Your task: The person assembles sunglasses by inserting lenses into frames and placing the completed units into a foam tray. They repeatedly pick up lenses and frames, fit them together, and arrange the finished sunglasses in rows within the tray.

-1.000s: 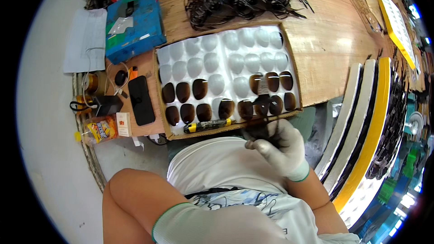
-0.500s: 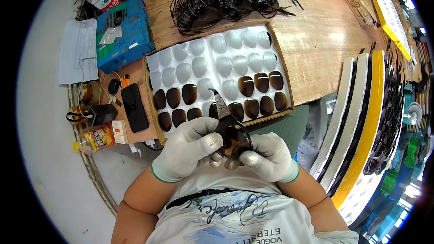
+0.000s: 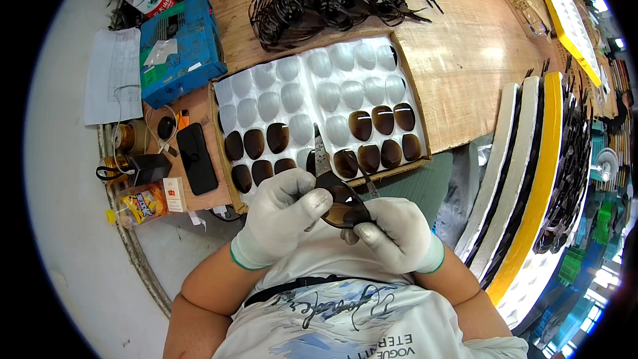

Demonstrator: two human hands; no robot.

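Left hand (image 3: pixel 278 214) and right hand (image 3: pixel 399 235), both gloved, grasp opposite sides of the dark sunglasses (image 3: pixel 340 194), held up at the near edge of the tray (image 3: pixel 309 80). Judgement: best gripped by the rims only, light even pressure, no twist; raised earpiece (image 3: pixel 321 154) to clear the loose brown lenses (image 3: pixel 391 153), lest it scratch.

The left hand (image 3: pixel 282 216), a second ago well back from the tray's (image 3: pixel 402 166) near edge, has come up beside it and grips the dark glasses frame (image 3: pixel 343 205) (the right hand (image 3: pixel 397 234) had it alone then). Since half a second ago, a second temple (image 3: pixel 365 178) has come into sight above the right fingers, across that edge.
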